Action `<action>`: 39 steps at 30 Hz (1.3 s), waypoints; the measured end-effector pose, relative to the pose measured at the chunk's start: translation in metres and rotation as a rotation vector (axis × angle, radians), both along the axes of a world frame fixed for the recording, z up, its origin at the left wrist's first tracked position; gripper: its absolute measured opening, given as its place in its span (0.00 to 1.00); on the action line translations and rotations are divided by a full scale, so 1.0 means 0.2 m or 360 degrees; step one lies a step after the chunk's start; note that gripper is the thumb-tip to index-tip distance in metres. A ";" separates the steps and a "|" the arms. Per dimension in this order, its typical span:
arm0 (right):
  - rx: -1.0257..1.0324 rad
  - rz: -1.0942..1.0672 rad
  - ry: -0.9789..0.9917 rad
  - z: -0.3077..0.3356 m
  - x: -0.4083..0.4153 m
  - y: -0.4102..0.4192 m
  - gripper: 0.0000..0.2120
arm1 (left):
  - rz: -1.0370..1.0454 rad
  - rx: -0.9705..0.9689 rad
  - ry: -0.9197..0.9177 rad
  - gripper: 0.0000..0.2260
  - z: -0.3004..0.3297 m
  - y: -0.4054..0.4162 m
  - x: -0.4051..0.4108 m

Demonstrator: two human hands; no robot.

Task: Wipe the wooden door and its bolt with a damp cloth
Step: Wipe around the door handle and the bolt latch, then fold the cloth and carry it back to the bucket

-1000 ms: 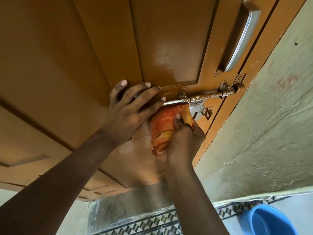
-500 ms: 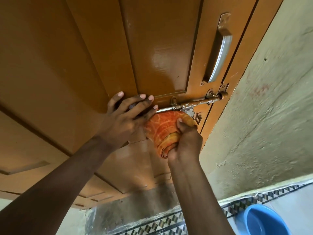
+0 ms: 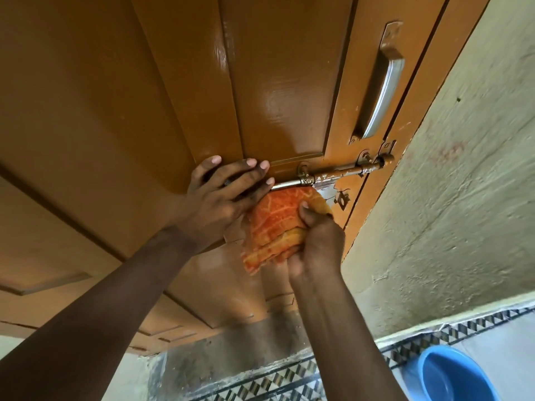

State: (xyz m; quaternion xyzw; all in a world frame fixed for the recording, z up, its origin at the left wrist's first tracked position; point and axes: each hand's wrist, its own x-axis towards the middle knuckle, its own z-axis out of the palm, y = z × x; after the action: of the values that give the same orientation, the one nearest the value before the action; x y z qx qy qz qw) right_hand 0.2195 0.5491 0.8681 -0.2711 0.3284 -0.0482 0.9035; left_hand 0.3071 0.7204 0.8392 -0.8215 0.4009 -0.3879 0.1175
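A glossy orange-brown wooden door [image 3: 121, 91] fills the upper left. Its metal sliding bolt [image 3: 338, 175] runs across the door's right side into the frame, the paint on it flaking. My left hand [image 3: 223, 198] grips the bolt's left end, which is hidden under my fingers. An orange patterned cloth [image 3: 278, 227], folded into a wad, is pressed against the door just below the bolt. My right hand [image 3: 317, 244] holds the cloth from below, thumb on top of it.
A curved metal pull handle [image 3: 382, 91] sits above the bolt. A rough greenish plaster wall [image 3: 463, 198] stands at the right. A blue plastic basin [image 3: 454, 377] rests on the floor at bottom right, next to a patterned tile border [image 3: 275, 383].
The view has shifted a little between frames. My right hand and the cloth stay just under the bolt with small wiping shifts. My left hand has kept its hold on the bolt's end.
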 end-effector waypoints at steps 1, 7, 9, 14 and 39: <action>0.0000 -0.0049 0.0015 0.01 0.00 -0.03 0.05 | 0.0011 -0.0009 -0.0009 0.19 -0.01 0.00 0.00; -0.0032 0.0001 0.0051 0.04 0.00 0.01 0.04 | 0.0008 -0.0023 0.0032 0.21 0.01 -0.02 -0.01; 0.0035 0.0032 0.0026 0.05 -0.03 -0.01 0.07 | 0.0021 -0.0011 0.0048 0.21 0.01 -0.02 -0.02; -0.0118 0.0097 0.0033 0.02 -0.13 -0.11 0.05 | 0.0055 -0.0059 0.0027 0.21 0.01 -0.05 -0.03; -0.2000 0.0167 -0.0687 0.34 -0.86 -0.37 0.16 | 0.0335 -0.3148 0.2982 0.13 0.60 -0.40 -1.01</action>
State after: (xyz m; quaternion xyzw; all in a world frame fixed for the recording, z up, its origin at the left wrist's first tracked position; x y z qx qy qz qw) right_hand 0.0475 0.4750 0.9356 -0.7460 0.0360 -0.2396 0.6202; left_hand 0.1046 0.6411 0.9596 -0.5408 -0.1767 0.1974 -0.7983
